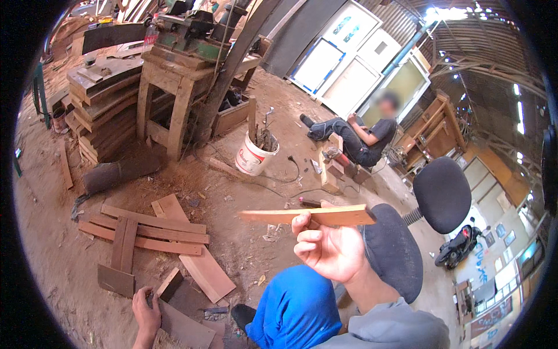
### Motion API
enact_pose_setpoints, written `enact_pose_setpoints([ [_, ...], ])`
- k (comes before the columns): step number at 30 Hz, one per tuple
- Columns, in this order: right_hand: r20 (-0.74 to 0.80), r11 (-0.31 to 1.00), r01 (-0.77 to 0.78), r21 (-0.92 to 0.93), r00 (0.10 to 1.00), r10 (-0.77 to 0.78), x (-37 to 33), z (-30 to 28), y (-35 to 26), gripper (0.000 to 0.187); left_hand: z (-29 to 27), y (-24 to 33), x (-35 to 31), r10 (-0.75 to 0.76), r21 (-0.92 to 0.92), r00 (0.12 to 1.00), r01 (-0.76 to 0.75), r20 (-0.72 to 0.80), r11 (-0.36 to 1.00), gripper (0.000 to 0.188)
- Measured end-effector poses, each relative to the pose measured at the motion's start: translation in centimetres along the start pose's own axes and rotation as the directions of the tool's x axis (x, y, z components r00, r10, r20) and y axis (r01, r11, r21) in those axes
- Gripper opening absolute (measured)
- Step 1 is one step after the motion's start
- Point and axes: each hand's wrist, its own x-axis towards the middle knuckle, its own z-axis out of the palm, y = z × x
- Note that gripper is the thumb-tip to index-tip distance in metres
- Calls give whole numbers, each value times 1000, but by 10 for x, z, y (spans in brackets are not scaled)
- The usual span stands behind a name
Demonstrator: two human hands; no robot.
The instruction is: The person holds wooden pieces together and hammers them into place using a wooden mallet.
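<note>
My right hand is raised in front of me, its fingers and thumb pinching a long thin wooden strip with a small dark mark near its right end. Low on the left, my left hand reaches down with thumb and fingers apart, grasping nothing that I can see. Beside its fingertips is a short wooden block, and a flat brown board lies next to the thumb. Just beyond, several curved reddish slats lie on the ground, crossed by a short pair of boards. A wider plank slants toward me.
A white bucket of sticks stands ahead, near a wooden workbench carrying a green machine. Thick boards are stacked at left. Another person sits farther off. A dark-padded chair is close on my right; a cable crosses the dirt floor.
</note>
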Motion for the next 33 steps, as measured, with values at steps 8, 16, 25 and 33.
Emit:
enact_pose_setpoints([
  [8,51,996,-80,-37,995,82,36,-12,77,30,3,-7,4,-30,26,996,32,-87,999,21],
  [16,112,934,-353,46,931,347,39,-25,98,39,-13,15,1,-36,74,995,29,95,997,27],
  [25,73,940,-341,17,938,339,38,-28,89,46,-9,20,-2,9,82,1000,-10,9,997,22],
  [33,125,942,-333,-26,934,334,39,-28,92,43,-2,4,7,-9,43,998,11,-56,999,17],
])
